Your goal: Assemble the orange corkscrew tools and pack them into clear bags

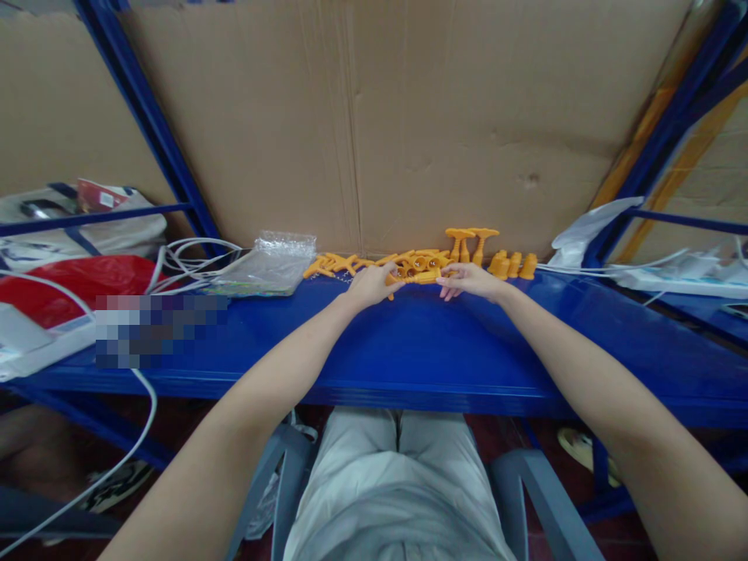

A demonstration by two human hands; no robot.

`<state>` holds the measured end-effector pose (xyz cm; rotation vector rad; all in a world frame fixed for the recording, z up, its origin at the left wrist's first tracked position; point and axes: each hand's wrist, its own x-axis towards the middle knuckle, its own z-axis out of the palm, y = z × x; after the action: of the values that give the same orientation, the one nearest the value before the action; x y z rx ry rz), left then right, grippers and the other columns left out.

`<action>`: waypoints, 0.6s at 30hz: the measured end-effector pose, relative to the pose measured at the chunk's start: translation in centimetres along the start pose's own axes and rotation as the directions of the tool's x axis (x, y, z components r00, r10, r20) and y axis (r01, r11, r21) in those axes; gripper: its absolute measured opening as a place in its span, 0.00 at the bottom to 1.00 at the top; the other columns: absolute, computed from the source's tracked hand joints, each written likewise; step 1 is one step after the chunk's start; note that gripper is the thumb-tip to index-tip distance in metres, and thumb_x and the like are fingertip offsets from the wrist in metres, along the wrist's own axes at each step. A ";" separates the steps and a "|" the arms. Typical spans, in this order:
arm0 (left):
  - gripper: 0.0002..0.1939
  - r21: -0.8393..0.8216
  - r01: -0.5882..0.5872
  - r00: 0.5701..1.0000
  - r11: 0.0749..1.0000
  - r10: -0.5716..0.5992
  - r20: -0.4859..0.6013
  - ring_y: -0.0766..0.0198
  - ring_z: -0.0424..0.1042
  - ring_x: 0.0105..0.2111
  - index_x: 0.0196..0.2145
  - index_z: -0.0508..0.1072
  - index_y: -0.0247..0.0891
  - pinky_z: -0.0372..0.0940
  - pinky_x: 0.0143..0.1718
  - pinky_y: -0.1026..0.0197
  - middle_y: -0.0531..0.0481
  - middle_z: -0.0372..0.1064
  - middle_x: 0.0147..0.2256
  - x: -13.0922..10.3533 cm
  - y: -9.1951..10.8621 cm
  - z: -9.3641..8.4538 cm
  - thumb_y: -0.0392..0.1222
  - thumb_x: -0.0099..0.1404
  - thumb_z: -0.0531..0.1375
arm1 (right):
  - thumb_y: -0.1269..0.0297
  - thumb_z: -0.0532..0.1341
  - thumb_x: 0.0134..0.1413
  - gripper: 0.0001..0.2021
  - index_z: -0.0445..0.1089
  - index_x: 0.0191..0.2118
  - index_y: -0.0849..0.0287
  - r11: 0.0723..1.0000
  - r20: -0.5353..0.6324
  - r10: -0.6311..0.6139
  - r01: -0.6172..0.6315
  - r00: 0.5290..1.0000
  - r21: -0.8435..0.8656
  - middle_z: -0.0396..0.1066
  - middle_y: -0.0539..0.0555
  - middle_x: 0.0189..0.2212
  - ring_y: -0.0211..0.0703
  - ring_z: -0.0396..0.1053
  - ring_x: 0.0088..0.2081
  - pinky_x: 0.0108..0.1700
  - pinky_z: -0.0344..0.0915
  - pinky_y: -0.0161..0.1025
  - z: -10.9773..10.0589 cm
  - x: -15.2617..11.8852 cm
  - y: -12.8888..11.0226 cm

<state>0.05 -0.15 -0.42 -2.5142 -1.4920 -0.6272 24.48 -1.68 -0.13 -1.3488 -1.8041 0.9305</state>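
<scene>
My left hand and my right hand meet over the far side of the blue table. Between them a small, ribbed orange plastic piece lies level, gripped at its left end by the left fingers and at its right end by the right ones. Its exact kind is too small to tell. Just behind lies a pile of orange parts, some of them hollow cups with open ends. Several orange T-handled pieces with threaded stems stand by the right hand. Beside them are orange stepped caps.
A cardboard panel backs the blue table. On the left are a clear plastic bag, white cables and a red bag. A white power strip lies right. Blue posts frame the bench.
</scene>
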 end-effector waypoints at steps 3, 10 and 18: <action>0.18 -0.002 -0.004 1.000 1.000 0.004 0.003 0.54 0.76 0.39 0.47 0.73 0.38 0.65 0.39 0.60 0.44 0.77 0.35 -0.1 0.0 0.0 0.52 0.66 0.58 | 0.57 0.67 0.56 0.12 0.70 0.36 0.62 1.000 0.017 -0.014 0.015 1.000 -0.004 0.76 0.54 0.23 0.39 0.74 0.23 0.31 0.70 0.35 0.0 -0.2 -0.3; 0.18 -0.031 0.032 0.998 0.999 -0.034 -0.060 0.54 0.76 0.38 0.45 0.75 0.40 0.64 0.38 0.61 0.46 0.77 0.34 0.0 0.1 -0.1 0.53 0.64 0.60 | 0.56 0.63 0.60 0.13 0.68 0.32 0.61 0.999 0.036 0.015 -0.016 0.999 0.039 0.78 0.58 0.30 0.36 0.74 0.26 0.29 0.68 0.31 0.2 -0.3 -0.6; 0.18 -0.060 0.037 0.989 0.997 -0.046 -0.142 0.56 0.76 0.37 0.44 0.74 0.40 0.64 0.39 0.61 0.46 0.77 0.33 0.2 0.1 0.1 0.54 0.62 0.61 | 0.67 0.65 0.56 0.18 0.65 0.52 0.59 0.992 -0.017 -0.053 0.054 0.998 0.115 0.78 0.57 0.41 0.35 0.74 0.27 0.32 0.71 0.34 0.5 0.0 0.0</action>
<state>0.25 0.02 -0.45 -2.4263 -1.4989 -0.8497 24.03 -1.78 -0.36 -1.2264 -1.7399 0.9789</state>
